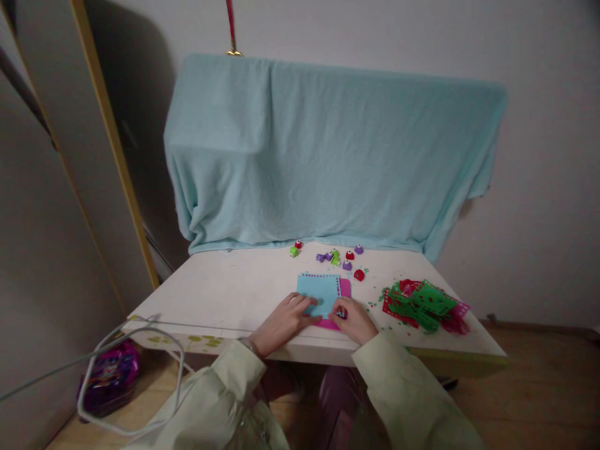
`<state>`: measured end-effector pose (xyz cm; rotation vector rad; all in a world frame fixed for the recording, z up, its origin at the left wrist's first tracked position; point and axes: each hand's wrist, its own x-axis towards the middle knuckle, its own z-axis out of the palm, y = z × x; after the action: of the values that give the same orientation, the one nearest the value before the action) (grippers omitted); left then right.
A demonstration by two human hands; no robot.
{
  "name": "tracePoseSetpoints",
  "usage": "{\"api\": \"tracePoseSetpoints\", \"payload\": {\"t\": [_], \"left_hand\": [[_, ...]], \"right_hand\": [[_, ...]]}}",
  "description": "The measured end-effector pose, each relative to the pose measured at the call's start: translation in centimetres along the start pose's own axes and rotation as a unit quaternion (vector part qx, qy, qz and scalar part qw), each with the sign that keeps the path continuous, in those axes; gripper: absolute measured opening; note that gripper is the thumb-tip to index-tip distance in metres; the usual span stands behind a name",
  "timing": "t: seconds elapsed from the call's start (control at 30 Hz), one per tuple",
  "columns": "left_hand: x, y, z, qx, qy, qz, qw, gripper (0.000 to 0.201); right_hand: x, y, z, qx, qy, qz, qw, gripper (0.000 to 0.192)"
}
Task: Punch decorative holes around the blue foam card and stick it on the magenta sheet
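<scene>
A light-blue square paper sheet (319,289) lies under my hands on the white table (220,287).
My left hand (288,314) rests its grip spread on it; my right hand (355,322) pinches a small, half-hidden piece (342,313) by the near-right corner. Holes line two edges: I judge this as edge-punching, the next move calling for steadiness.

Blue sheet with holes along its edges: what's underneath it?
A pink sheet shows past the right and near edges of the blue sheet. That sheet, the left hand and the right hand hide the rest.
</scene>
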<state>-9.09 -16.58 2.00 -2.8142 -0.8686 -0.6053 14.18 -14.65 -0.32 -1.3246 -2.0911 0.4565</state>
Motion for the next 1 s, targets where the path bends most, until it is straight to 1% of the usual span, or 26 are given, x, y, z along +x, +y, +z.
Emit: {"api": "tracePoseSetpoints", "payload": {"t": [0.17, 0.3, 0.47, 0.53, 0.57, 0.6, 0.67, 0.73, 0.8, 0.87, 1.0], "left_hand": [[-0.9, -0.2, -0.2, 0.027, 0.01, 0.002, 1.0, 0.031], [-2.2, -0.7, -0.7, 0.045, -0.002, -0.003, 0.999, 0.03], [-3.7, -1.2, -1.5, 0.045, -0.021, -0.012, 0.999, 0.034], [-4.0, -1.1, -1.6, 0.036, -0.019, -0.022, 0.999, 0.035], [-4.2, -1.1, -1.7, 0.03, -0.018, -0.028, 0.999, 0.036], [-4.3, -1.0, -1.6, 0.026, -0.018, -0.032, 0.999, 0.037], [-4.5, -1.0, -1.4, 0.019, -0.019, -0.038, 0.999, 0.039], [-4.6, -1.1, -1.0, 0.014, -0.019, -0.039, 0.999, 0.041], [-4.8, -1.2, -0.7, 0.009, -0.014, -0.041, 0.999, 0.043], [-4.9, -1.3, -0.5, 0.006, -0.011, -0.047, 0.999, 0.044], [-5.2, -1.4, -0.5, -0.004, -0.016, -0.056, 0.998, 0.047]], "right_hand": [[-0.3, 0.0, 0.1, 0.008, 0.017, 0.005, 1.0, 0.007], [-0.3, 0.0, 0.1, 0.008, 0.01, 0.013, 1.0, 0.008], [-0.4, -0.2, -0.1, -0.011, 0.007, 0.014, 1.0, 0.01], [-0.6, -0.6, -0.1, -0.035, 0.018, 0.008, 0.999, 0.005], [-0.8, -1.0, -0.2, -0.055, 0.033, -0.002, 0.998, 0.005], [-1.1, -1.4, -0.3, -0.079, 0.05, -0.02, 0.995, 0.013], [-1.7, -2.5, -0.4, -0.133, 0.069, -0.085, 0.985, 0.03], [-2.2, -3.5, -0.4, -0.174, 0.049, -0.165, 0.97, 0.039], [-2.6, -4.3, -0.3, -0.189, 0.018, -0.221, 0.957, 0.043], [-2.9, -4.5, -0.2, -0.184, 0.0, -0.242, 0.953, 0.045], [-3.2, -3.9, -0.2, -0.163, 0.001, -0.234, 0.959, 0.046]]}}
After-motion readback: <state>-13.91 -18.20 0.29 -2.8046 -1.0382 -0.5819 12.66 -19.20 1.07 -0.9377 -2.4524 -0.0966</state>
